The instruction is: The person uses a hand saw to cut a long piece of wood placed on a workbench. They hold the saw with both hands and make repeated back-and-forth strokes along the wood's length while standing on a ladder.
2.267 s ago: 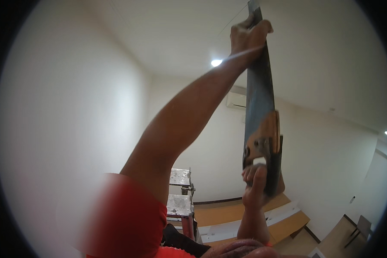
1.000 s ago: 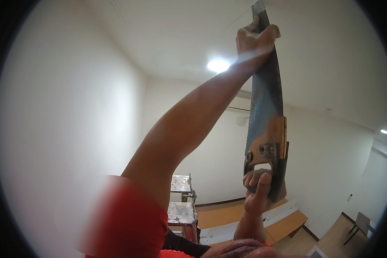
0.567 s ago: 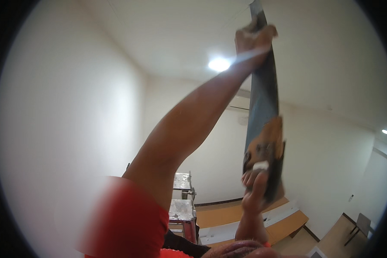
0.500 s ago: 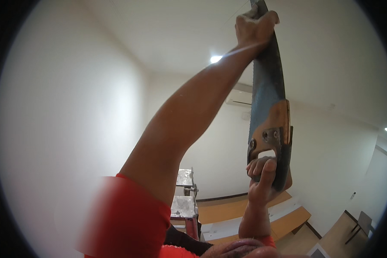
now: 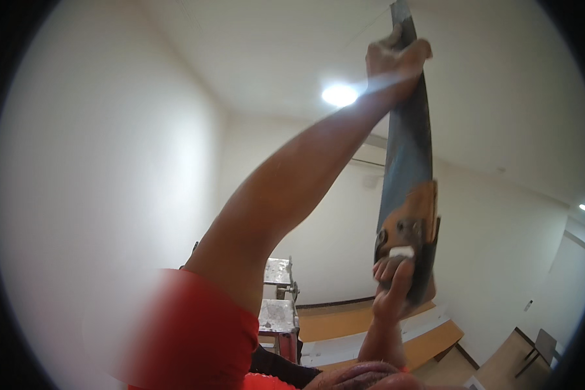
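Observation:
A handsaw [image 5: 409, 146] stands nearly upright in front of me, its tip toward the ceiling. The blade is bluish grey and darkened, with a worn wooden handle [image 5: 415, 207] bolted on at the lower end. High up, my left hand [image 5: 396, 64] is closed around the blade a little below the tip. My left arm, in a red sleeve, reaches up across the view to it. Lower down, my right hand [image 5: 392, 276] is wrapped through the handle's opening, with the thumb along its side. Part of the blade is hidden behind my left hand and wrist.
A paint-spattered stepladder [image 5: 278, 315] stands behind my left arm. Beyond it are long wood-coloured and white boards [image 5: 432, 341]. A chair [image 5: 541, 348] is at the far right. A lit lamp [image 5: 340, 95] is in the ceiling, and a white wall [image 5: 110, 182] rises on the left.
The handsaw and both hands have moved down a little in view, so the blade's tip now shows above my left hand. Both grips stay closed.

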